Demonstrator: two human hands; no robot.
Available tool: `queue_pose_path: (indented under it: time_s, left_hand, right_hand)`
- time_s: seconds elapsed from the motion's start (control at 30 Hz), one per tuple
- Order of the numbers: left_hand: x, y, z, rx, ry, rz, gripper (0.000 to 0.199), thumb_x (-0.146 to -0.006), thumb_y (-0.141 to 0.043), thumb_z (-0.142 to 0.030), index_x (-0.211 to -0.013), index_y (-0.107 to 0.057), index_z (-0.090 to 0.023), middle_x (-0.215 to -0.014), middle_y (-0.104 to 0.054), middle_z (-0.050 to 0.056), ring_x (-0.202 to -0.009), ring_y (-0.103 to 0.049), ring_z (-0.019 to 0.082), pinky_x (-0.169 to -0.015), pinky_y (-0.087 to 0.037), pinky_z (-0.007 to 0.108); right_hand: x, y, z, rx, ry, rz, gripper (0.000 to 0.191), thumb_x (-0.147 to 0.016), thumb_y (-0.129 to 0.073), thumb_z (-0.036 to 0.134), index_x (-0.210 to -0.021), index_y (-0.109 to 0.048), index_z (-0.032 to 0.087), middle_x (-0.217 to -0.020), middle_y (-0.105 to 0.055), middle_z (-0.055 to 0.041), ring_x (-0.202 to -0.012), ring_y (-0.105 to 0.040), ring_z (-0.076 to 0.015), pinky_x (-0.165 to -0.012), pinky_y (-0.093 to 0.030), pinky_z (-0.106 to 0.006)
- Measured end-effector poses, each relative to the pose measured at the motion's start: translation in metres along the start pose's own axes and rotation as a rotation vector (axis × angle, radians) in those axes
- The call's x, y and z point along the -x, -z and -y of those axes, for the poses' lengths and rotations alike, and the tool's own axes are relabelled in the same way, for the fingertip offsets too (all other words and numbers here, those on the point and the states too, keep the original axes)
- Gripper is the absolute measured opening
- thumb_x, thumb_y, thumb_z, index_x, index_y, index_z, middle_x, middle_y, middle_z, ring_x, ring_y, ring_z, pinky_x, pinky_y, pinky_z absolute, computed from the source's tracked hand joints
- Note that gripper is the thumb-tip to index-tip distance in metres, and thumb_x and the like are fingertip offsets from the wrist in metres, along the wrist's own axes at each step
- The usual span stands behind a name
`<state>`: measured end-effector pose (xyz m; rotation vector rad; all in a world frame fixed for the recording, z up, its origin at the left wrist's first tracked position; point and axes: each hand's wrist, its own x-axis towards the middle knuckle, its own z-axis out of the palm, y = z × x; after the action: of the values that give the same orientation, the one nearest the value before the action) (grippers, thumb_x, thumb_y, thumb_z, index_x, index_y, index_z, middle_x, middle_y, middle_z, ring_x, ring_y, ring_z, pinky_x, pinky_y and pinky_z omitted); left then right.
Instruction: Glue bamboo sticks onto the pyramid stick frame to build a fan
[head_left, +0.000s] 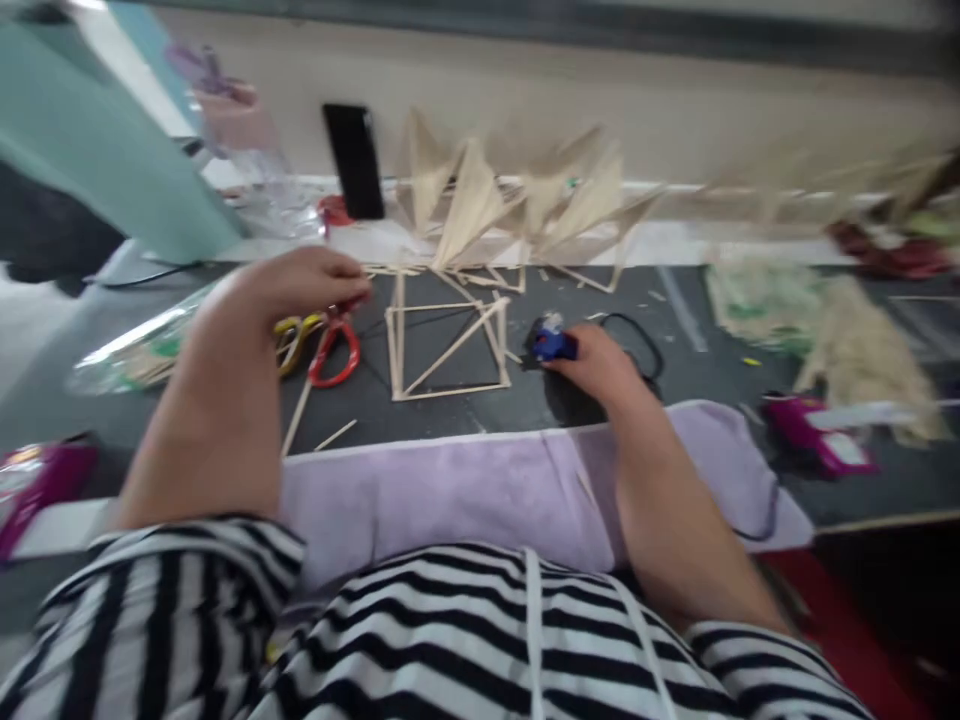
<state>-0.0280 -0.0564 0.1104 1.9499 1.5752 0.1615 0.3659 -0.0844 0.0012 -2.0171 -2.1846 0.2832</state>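
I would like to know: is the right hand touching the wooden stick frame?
Apart. The head view shows the right hand, holding a blue object, beyond the right side of the wooden stick frame, with dark table visible between.

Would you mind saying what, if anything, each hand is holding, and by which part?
Right hand: a small blue object, apparently held by its right end. Left hand, near the red-handled scissors: cannot be told.
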Motion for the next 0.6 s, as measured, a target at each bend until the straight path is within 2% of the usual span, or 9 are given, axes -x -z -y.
queue_pose_path:
  time_s: [0.07, 0.17, 0.27, 0.4, 0.5, 0.6]
  left_hand:
    - [0.004, 0.001, -0.006, 0.136, 0.028, -0.054, 0.026, -0.081, -0.055, -0.030, -0.099, -0.066, -0.015, -0.073, -0.064, 0.003, -0.066, -0.061, 0.015, -0.064, -0.049, 0.028]
    - [0.009, 0.009, -0.005, 0.125, 0.100, -0.055, 0.031, -0.078, -0.058, -0.027, -0.105, -0.069, -0.018, -0.076, -0.065, 0.002, -0.073, -0.065, 0.018, -0.069, -0.051, 0.031]
    - [0.016, 0.020, 0.005, 0.063, 0.158, -0.067, 0.027, -0.076, -0.060, -0.028, -0.098, -0.072, -0.019, -0.075, -0.066, 0.002, -0.076, -0.066, 0.020, -0.070, -0.052, 0.032]
    - [0.028, 0.033, 0.022, 0.004, 0.259, -0.169, 0.023, -0.072, -0.065, -0.032, -0.089, -0.073, -0.018, -0.070, -0.065, 0.004, -0.071, -0.067, 0.021, -0.067, -0.052, 0.033]
    - [0.033, 0.037, 0.036, -0.004, 0.360, -0.233, 0.021, -0.069, -0.067, -0.033, -0.083, -0.072, -0.018, -0.065, -0.065, 0.005, -0.067, -0.067, 0.023, -0.065, -0.053, 0.034]
    - [0.033, 0.034, 0.049, 0.002, 0.460, -0.227, 0.012, -0.067, -0.066, -0.029, -0.071, -0.068, -0.017, -0.060, -0.064, 0.005, -0.065, -0.066, 0.022, -0.065, -0.053, 0.034]
  right_hand:
    - [-0.002, -0.006, -0.002, 0.016, 0.032, -0.044, 0.048, -0.073, -0.068, 0.049, -0.111, -0.062, 0.019, -0.109, -0.062, -0.0106, -0.097, -0.060, -0.0267, -0.079, -0.046, -0.036]
    - [-0.003, -0.010, -0.003, 0.018, 0.067, -0.057, 0.050, -0.072, -0.069, 0.046, -0.113, -0.061, 0.019, -0.111, -0.061, -0.0116, -0.100, -0.060, -0.0281, -0.080, -0.047, -0.038]
    - [-0.001, -0.010, -0.001, 0.006, 0.095, -0.041, 0.046, -0.073, -0.069, 0.042, -0.111, -0.061, 0.018, -0.110, -0.062, -0.0134, -0.104, -0.059, -0.0286, -0.085, -0.047, -0.039]
    - [-0.001, -0.008, 0.002, 0.026, 0.077, -0.002, 0.041, -0.075, -0.066, 0.039, -0.109, -0.061, 0.015, -0.111, -0.062, -0.0175, -0.107, -0.059, -0.0319, -0.089, -0.046, -0.041]
    - [-0.002, -0.007, 0.003, 0.020, 0.101, 0.015, 0.035, -0.077, -0.065, 0.036, -0.105, -0.061, 0.016, -0.110, -0.063, -0.0189, -0.111, -0.057, -0.0335, -0.090, -0.045, -0.042]
    - [-0.003, -0.008, 0.002, 0.015, 0.150, 0.005, 0.027, -0.077, -0.065, 0.034, -0.099, -0.062, 0.019, -0.105, -0.065, -0.0191, -0.111, -0.057, -0.0341, -0.090, -0.044, -0.042]
